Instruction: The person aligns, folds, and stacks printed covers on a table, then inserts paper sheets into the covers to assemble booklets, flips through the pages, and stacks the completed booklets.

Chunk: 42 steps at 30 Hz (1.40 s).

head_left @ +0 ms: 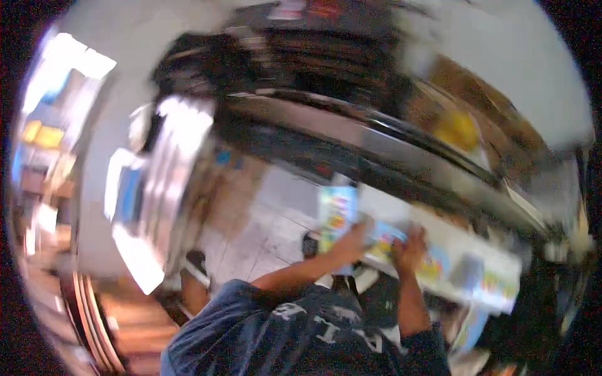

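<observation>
A long white sheet with colourful printed pictures (pixel 495 282) stretches across the right of the head view, in front of my body. My left hand (pixel 355 241) is at its left part, beside a bright printed panel (pixel 337 210). Farther right, my right hand (pixel 411 249) touches the middle of the sheet. Motion blur smears the fingers of both hands, so their grip cannot be made out.
A long dark machine (pixel 301 103) runs across the back. Cardboard boxes (pixel 470 94) and a yellow object (pixel 458 130) are at the upper right. White stacked material (pixel 175 156) stands at the left, beside the tiled floor (pixel 263 229).
</observation>
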Each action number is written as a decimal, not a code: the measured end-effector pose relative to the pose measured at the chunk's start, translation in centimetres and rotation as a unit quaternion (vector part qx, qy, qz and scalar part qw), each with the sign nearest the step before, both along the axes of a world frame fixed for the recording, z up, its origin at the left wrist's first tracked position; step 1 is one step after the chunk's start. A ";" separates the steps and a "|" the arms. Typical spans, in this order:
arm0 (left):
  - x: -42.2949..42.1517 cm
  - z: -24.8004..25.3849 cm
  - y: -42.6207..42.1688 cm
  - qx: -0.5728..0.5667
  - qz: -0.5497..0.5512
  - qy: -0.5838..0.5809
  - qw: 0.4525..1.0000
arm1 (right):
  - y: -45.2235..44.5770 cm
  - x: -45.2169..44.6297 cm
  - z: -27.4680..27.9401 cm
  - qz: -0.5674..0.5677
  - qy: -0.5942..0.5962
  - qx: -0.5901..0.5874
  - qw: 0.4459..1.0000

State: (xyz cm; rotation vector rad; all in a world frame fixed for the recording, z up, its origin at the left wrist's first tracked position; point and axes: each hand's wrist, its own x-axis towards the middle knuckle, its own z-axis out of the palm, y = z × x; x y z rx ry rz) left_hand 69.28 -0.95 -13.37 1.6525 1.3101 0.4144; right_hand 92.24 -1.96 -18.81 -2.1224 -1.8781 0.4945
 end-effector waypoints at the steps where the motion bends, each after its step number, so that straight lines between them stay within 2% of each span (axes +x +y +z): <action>1: -1.6 1.1 -1.0 0.093 0.012 0.056 0.994 | 0.0 0.8 -1.7 0.050 -0.049 0.008 0.998; 2: -3.4 7.2 -0.9 -0.070 0.076 0.028 0.994 | 0.2 -0.2 1.0 0.014 -0.073 -0.055 0.996; 3: -5.3 6.1 -1.7 -0.014 0.118 0.021 0.993 | 0.2 -0.8 0.8 0.000 -0.141 -0.068 0.988; 4: -7.8 5.1 -2.8 -0.004 0.149 0.030 0.988 | 0.0 -0.5 0.1 0.024 -0.197 -0.018 0.980; 6: -11.5 4.4 -5.1 0.076 0.182 -0.001 0.980 | -0.5 -1.2 1.0 0.030 -0.211 -0.004 0.977; 7: -13.2 8.8 -5.6 0.059 0.217 -0.031 0.974 | -0.6 -1.1 0.6 0.022 -0.245 0.010 0.969; 8: -15.0 9.1 -6.7 0.058 0.216 -0.033 0.974 | -0.8 -0.5 -0.2 0.011 -0.281 0.024 0.959; 9: -16.6 9.1 -7.4 0.039 0.241 -0.009 0.970 | -1.1 -0.3 -1.3 0.019 -0.292 0.192 0.937; 10: -18.3 8.9 -8.6 0.018 0.264 0.016 0.964 | -1.7 -0.5 -1.7 0.016 -0.297 0.190 0.936; 12: -21.2 8.5 -9.8 0.028 0.249 -0.007 0.968 | -2.4 -0.8 -1.9 -0.010 -0.318 0.194 0.928; 13: -22.5 8.3 -10.3 0.031 0.263 -0.032 0.964 | -2.4 -1.1 -2.0 -0.015 -0.287 0.245 0.926; 14: -23.9 8.2 -10.9 0.034 0.278 -0.056 0.958 | -2.7 -1.0 -2.3 -0.017 -0.290 0.242 0.926; 16: -27.1 8.4 -11.5 0.046 0.253 -0.048 0.965 | -3.2 -1.4 -2.1 -0.073 -0.316 0.153 0.933; 18: -31.0 8.8 -12.5 0.053 0.228 -0.043 0.971 | -3.7 -4.6 -0.3 -0.106 -0.315 0.151 0.931; 20: -35.1 9.4 -13.5 0.051 0.253 -0.092 0.962 | -4.0 -5.3 -0.4 -0.159 -0.296 0.213 0.918; 21: -37.2 9.8 -13.6 0.045 0.240 -0.102 0.964 | -4.0 -5.5 -0.6 -0.142 -0.301 0.269 0.904; 22: -39.3 10.2 -14.0 0.087 0.265 -0.106 0.954 | -3.6 -6.2 -0.3 -0.173 -0.240 0.261 0.919; 23: -41.1 10.5 -14.5 0.122 0.285 -0.112 0.944 | -3.3 -9.4 2.5 -0.217 -0.145 0.235 0.936; 24: -42.6 11.7 -14.4 0.124 0.299 -0.084 0.942 | -3.3 -10.4 2.0 -0.215 -0.142 0.262 0.930; 25: -43.8 13.1 -14.5 0.126 0.309 -0.057 0.941 | -3.4 -12.0 2.5 -0.207 -0.070 0.286 0.933; 26: -44.7 13.5 -14.8 0.122 0.323 -0.078 0.935 | -3.3 -13.1 2.8 -0.202 -0.010 0.291 0.935; 27: -45.4 13.8 -14.9 0.121 0.339 -0.098 0.928 | -3.3 -16.7 6.8 -0.206 -0.013 0.265 0.942; 28: -45.8 14.2 -15.1 0.108 0.353 -0.108 0.923 | -3.6 -19.0 9.8 -0.182 0.077 0.215 0.956; 30: -46.1 13.8 -15.2 0.093 0.352 -0.126 0.923 | -3.6 -25.9 16.8 -0.217 0.209 0.333 0.894; 31: -46.2 13.0 -15.5 0.104 0.350 -0.108 0.925 | -4.4 -30.0 23.1 -0.193 0.136 0.428 0.873; 32: -46.3 12.1 -15.5 0.117 0.348 -0.089 0.926 | -5.6 -33.7 27.9 -0.222 0.233 0.505 0.801; 33: -46.2 10.7 -15.6 0.064 0.366 -0.150 0.916 | -6.5 -34.8 31.0 -0.202 0.206 0.546 0.787; 34: -45.6 9.5 -15.4 0.067 0.365 -0.151 0.916 | -7.5 -35.9 34.2 -0.181 0.177 0.584 0.771; 36: -45.5 8.4 -15.3 0.051 0.270 -0.155 0.949 | -9.3 -39.3 37.4 -0.041 0.329 0.552 0.765; 37: -44.9 8.7 -14.9 0.088 0.232 -0.097 0.964 | -10.1 -41.1 38.9 0.031 0.403 0.530 0.746; 39: -43.0 12.3 -13.7 0.021 0.197 -0.113 0.974 | -10.7 -43.7 42.0 0.191 0.532 0.476 0.674; 40: -42.5 12.9 -13.2 0.060 0.177 -0.106 0.977 | -10.4 -43.8 43.7 0.242 0.560 0.464 0.642; 41: -42.4 12.4 -12.9 0.049 0.187 -0.130 0.973 | -10.0 -44.0 45.2 0.293 0.586 0.446 0.610; 42: -42.3 11.9 -13.0 0.034 0.199 -0.155 0.967 | -9.8 -43.5 46.7 0.341 0.579 0.372 0.641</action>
